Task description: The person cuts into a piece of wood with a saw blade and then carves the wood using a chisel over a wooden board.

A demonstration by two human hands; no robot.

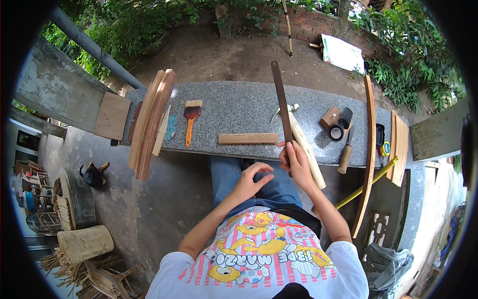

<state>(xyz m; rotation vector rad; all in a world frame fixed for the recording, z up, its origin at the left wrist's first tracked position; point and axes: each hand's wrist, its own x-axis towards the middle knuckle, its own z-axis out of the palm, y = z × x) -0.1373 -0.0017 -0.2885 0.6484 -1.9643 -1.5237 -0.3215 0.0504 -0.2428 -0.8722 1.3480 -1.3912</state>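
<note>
My right hand (296,160) grips the near end of a long dark flat strip (281,94), which has a small hole near its far tip and slants away over the bench. My left hand (253,180) hovers above my lap, fingers curved and thumb apart, with nothing in it. Between the hands and the bench's middle, a short wooden block (248,138) lies along the near edge, its right end close to my right fingers. Just right of the strip rests a claw hammer (307,152) with a thick pale wooden handle that juts over the edge.
On the speckled stone bench (234,107) lie a paintbrush (190,123), wooden planks (153,119), a wooden-handled chisel (345,157), a black round object (336,132) and a tape measure (385,148). A curved wooden strip (369,154) and a yellow stick (366,183) overhang at right. A dog (94,175) is on the floor.
</note>
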